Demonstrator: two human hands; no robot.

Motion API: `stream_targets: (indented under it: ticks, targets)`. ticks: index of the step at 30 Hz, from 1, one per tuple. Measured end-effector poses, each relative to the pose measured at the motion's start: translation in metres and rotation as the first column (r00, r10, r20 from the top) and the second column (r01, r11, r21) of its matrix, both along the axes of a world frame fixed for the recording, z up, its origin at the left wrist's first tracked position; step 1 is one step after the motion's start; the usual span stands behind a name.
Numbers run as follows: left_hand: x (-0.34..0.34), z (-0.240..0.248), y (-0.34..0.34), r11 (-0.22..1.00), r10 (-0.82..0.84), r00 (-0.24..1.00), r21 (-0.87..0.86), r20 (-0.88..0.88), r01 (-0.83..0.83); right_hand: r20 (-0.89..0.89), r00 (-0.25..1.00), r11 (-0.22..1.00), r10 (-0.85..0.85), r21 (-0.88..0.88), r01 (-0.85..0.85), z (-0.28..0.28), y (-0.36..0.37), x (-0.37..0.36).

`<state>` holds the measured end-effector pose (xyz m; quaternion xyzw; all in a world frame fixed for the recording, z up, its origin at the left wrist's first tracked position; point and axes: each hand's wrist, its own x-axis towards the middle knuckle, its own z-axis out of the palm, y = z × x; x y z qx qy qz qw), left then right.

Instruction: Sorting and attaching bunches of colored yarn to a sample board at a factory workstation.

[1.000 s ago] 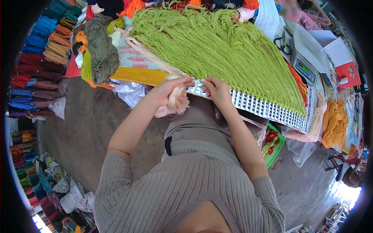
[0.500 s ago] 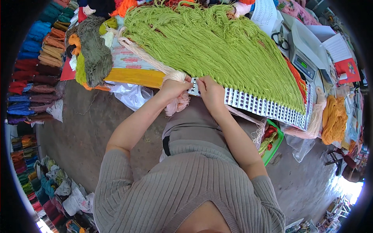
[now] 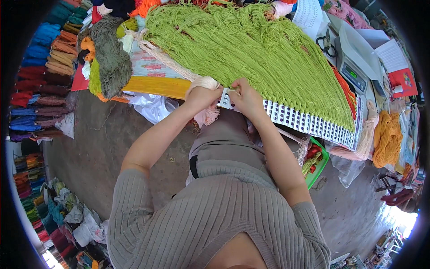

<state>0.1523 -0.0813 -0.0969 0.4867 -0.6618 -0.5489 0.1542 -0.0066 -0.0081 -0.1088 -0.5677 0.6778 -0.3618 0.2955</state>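
A wide fan of lime-green yarn strands [image 3: 251, 49] hangs from a long white card with rows of holes [image 3: 309, 123] that runs along the table's near edge. My left hand [image 3: 202, 96] grips a bundle of cream yarn [image 3: 204, 112] at the card's left end. My right hand [image 3: 244, 96] pinches the card's left end, fingers closed on its edge beside the green strands. The two hands are almost touching.
Skeins of grey-green, orange and yellow yarn [image 3: 107, 58] lie at the left of the table. A white scale [image 3: 349, 58], scissors [image 3: 323, 45] and papers are at the right. Orange yarn [image 3: 387, 136] hangs at the far right. Stacked coloured skeins [image 3: 40, 76] line the floor at left. A green basket [image 3: 318, 163] sits below the card.
Both hands have shifted slightly left along the card's end and drawn closer together. The cream bundle is now held tighter against the card.
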Motion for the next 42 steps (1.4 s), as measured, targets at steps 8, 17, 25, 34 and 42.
stream_targets:
  ticks: [8,17,25,34,42]
  targets:
    - [0.015,0.009,-0.001,0.949,0.18,0.977,0.281,-0.118,-0.141,-0.127,0.992,0.999,0.002,-0.035,-0.007,-0.001,0.004,0.004]
    - [0.046,0.019,-0.022,0.806,0.277,0.813,0.584,-0.512,0.093,-0.256,0.965,0.999,-0.05,0.004,0.053,0.003,0.005,0.014]
    - [0.03,0.026,-0.021,0.844,0.069,0.923,0.516,-0.378,0.148,0.375,0.922,0.971,-0.102,-0.163,0.174,-0.022,0.005,0.004]
    - [0.01,0.014,0.002,0.829,-0.107,0.993,-0.556,-0.044,0.064,-0.015,0.986,0.979,-0.164,-0.129,0.16,0.006,0.009,0.025]
    - [0.067,0.075,0.009,0.838,0.464,0.596,0.542,-0.656,-0.056,-0.278,0.944,0.976,-0.176,-0.174,0.131,0.002,0.005,0.03]
